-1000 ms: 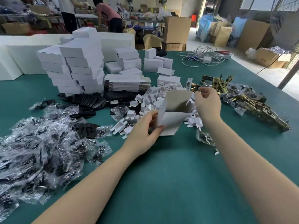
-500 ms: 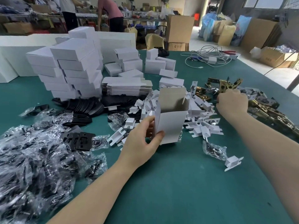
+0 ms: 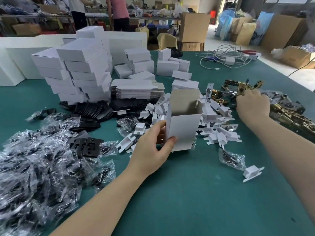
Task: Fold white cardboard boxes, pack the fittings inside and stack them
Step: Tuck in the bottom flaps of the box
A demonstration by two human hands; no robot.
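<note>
Along the left edge of the green bench lies a heap of black fittings in clear bags, with loose black plates just beside it. Behind these, toward the far left corner, stands the stack of finished white boxes, and next to it a low pile of flat unfolded blanks.

The left hand holds the open box near the middle of the bench. The thumb lies across the near face and the fingers curl round the left side, so the hand pinches the lower left corner of the box. The box stands upright, long axis vertical, its mouth open at the top with the flaps up and the brown inner wall showing. A scatter of white cardboard inserts surrounds it, touching its right side.

To the right, well apart from the box, the right hand reaches into the pile of brass latch fittings near the right edge. Its fingers are curled down among the parts; one latch stands up at the fingertips, but whether the hand has closed on it cannot be told.

The coming move likely turns on this: the fitting lies to the right of and slightly behind the box, and the right hand is the nearer one. The latch would have to travel left and be turned end-down to match the vertical mouth, while the left hand steadies the box.
</note>
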